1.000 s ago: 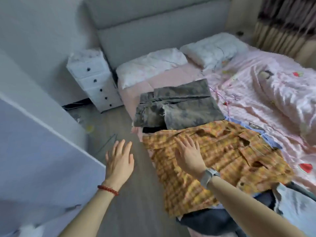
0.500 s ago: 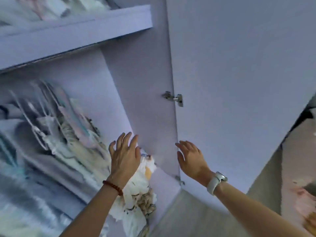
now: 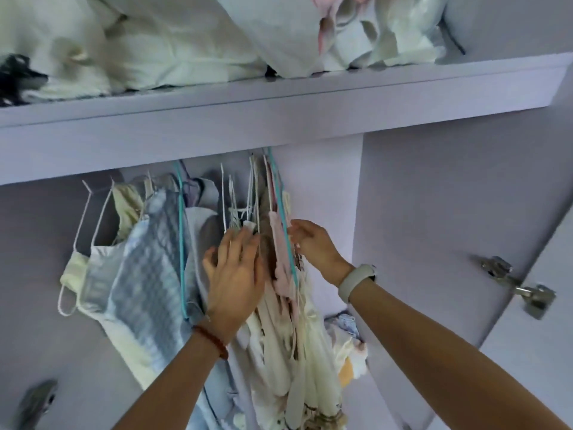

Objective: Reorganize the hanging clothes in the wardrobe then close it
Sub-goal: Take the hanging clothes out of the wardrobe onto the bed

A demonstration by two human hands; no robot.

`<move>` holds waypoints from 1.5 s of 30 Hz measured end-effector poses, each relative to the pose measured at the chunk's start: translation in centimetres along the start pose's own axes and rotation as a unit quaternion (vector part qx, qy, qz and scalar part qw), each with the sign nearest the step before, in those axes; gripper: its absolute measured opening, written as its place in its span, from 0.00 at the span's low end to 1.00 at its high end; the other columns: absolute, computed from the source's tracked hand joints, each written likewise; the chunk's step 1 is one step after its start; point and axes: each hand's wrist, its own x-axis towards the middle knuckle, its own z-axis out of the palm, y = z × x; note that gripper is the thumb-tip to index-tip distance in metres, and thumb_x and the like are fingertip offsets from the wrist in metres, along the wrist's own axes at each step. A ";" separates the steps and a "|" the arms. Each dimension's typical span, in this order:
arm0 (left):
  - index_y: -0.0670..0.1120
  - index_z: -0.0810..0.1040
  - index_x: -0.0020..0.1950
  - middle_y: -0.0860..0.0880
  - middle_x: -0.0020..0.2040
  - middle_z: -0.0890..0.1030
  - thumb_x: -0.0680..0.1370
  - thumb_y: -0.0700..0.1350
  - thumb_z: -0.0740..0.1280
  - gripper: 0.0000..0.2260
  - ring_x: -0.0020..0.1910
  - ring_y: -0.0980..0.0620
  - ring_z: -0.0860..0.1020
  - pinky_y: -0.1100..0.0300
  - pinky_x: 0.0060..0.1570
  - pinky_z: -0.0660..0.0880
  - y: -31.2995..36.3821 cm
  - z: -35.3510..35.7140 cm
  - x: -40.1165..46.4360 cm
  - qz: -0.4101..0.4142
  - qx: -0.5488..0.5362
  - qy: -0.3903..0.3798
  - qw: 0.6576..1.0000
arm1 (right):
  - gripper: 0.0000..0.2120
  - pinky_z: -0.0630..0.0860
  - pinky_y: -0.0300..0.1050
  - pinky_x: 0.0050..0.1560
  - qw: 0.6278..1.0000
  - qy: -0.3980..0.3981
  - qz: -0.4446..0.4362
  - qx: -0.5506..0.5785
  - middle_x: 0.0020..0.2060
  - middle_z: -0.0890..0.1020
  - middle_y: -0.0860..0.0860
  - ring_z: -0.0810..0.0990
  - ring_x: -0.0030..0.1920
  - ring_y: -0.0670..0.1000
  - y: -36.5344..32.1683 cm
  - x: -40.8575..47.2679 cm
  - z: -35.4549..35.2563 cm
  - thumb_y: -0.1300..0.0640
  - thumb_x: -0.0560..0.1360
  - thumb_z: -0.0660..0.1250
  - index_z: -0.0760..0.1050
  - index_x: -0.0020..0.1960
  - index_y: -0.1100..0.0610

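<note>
head view, looking up into the open wardrobe (image 3: pixel 403 197).

hanging clothes (image 3: pixel 279 305) sit in a tight bunch under the shelf (image 3: pixel 279 100), toward the right end of the hanging space, close to the wardrobe's inner side wall. hanger hooks rise from the bunch to just below the shelf's front edge; the rail itself is hidden behind that edge.

left hand (image 3: pixel 234 274): back of hand to camera, fingers straight and close together, laid flat against the left side of the bunch. fingertips reach up among the thin white hangers (image 3: pixel 238 209). not curled round anything. red bead bracelet (image 3: pixel 212 338) on that wrist.

right hand (image 3: pixel 313 243): on the right side of the bunch, fingers bent in toward a teal hanger (image 3: pixel 283 225) and the pink garment (image 3: pixel 280 259) on it. fingertips touch the fabric edge; whether they actually pinch it, cannot tell — motion blur. white wristband (image 3: pixel 356 277) on that wrist.

the pink garment and the cream pieces below it lie between the two hands.

further left, apart from the bunch: a blue-and-white checked garment (image 3: pixel 148 274) on another teal hanger, and a cream top (image 3: pixel 93 265) on white hangers, both swung at a slant.

on the shelf: heaped white bedding (image 3: pixel 186 41).

door hinge (image 3: pixel 521 287) at right, on the open door's edge.
</note>
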 end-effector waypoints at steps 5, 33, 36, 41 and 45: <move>0.49 0.74 0.63 0.47 0.66 0.73 0.76 0.53 0.54 0.20 0.67 0.44 0.67 0.39 0.61 0.65 1.4 1.4 1.2 0.034 0.060 -0.060 0.996 | 0.07 0.65 0.35 0.22 0.993 0.017 0.087 0.084 0.29 0.69 0.52 0.66 0.26 0.49 -1.4 4.6 -0.3 0.61 0.79 0.57 0.71 0.43 0.58; 0.45 0.61 0.71 0.43 0.71 0.67 0.77 0.52 0.53 0.24 0.71 0.44 0.60 0.38 0.65 0.60 11.5 2.7 -4.5 0.158 -0.136 -0.030 0.978 | 0.20 0.59 0.37 0.27 0.862 0.308 -0.102 -0.390 0.18 0.60 0.45 0.66 0.27 0.49 9.9 -20.0 -17.9 0.42 0.72 0.61 0.58 0.27 0.45; 0.47 0.63 0.70 0.44 0.70 0.69 0.79 0.56 0.49 0.23 0.71 0.43 0.63 0.42 0.67 0.56 15.0 2.7 -6.9 0.224 -0.205 -0.084 0.949 | 0.16 0.60 0.37 0.27 0.832 0.313 -0.100 -0.447 0.18 0.59 0.44 0.66 0.29 0.47 10.5 -27.5 -19.8 0.42 0.73 0.57 0.63 0.28 0.46; 0.51 0.77 0.51 0.48 0.42 0.83 0.76 0.58 0.51 0.18 0.40 0.46 0.80 0.55 0.41 0.74 20.6 0.3 -13.6 0.275 -0.427 -0.275 0.816 | 0.19 0.68 0.41 0.30 0.751 0.396 -0.036 -0.527 0.26 0.72 0.48 0.71 0.27 0.50 10.8 -38.8 -22.7 0.44 0.74 0.57 0.76 0.36 0.57; 0.51 0.74 0.48 0.51 0.37 0.77 0.74 0.56 0.58 0.12 0.30 0.55 0.72 0.61 0.35 0.71 25.1 -2.1 -18.8 0.242 -0.560 -0.396 0.686 | 0.17 0.68 0.48 0.40 0.704 0.444 0.005 -0.555 0.34 0.77 0.55 0.72 0.38 0.53 10.2 -45.9 -24.9 0.50 0.75 0.57 0.76 0.43 0.62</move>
